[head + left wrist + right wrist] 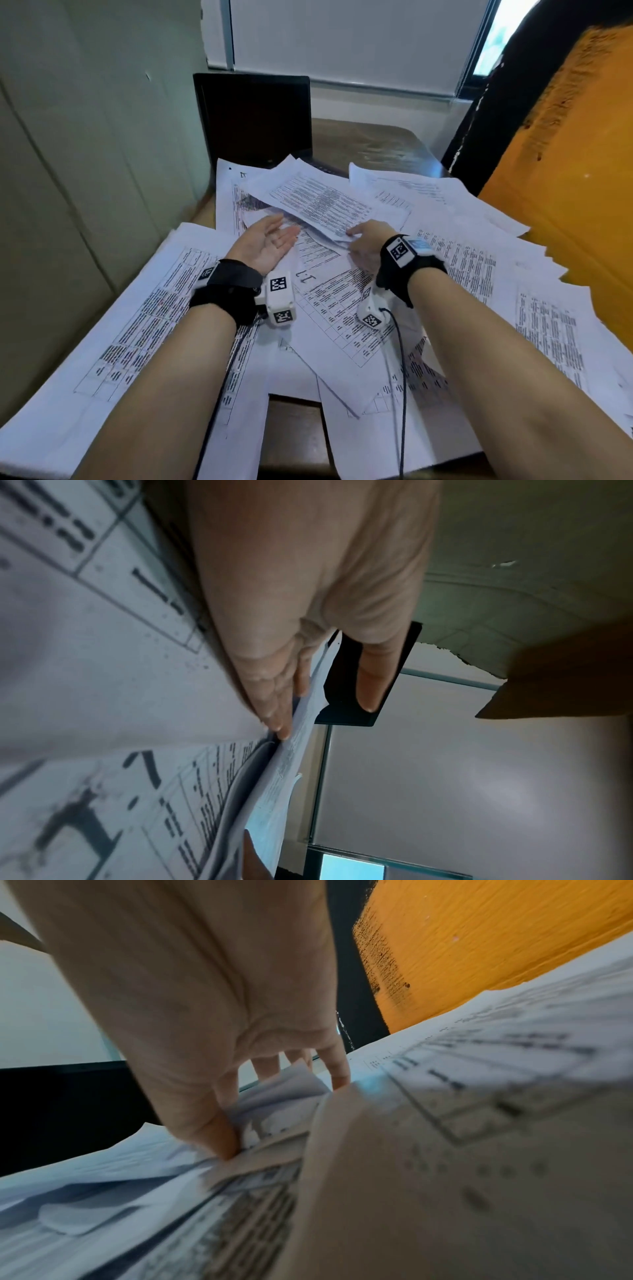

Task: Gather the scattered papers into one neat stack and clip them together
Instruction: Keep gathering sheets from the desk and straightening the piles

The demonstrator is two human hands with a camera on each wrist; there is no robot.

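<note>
Printed sheets lie scattered all over the table. My left hand is open, its edge resting on a sheet with a table print, fingers straight; in the left wrist view its fingertips touch the edge of a raised sheet. My right hand pinches the near corner of a text-covered sheet, lifted at that end. In the right wrist view the thumb presses down on the bunched paper, with the other fingers behind it. No clip is in view.
A black laptop stands open at the table's back, behind the papers. A pale wall closes in the left side, and an orange surface the right. Sheets hang over the table's left, right and front edges.
</note>
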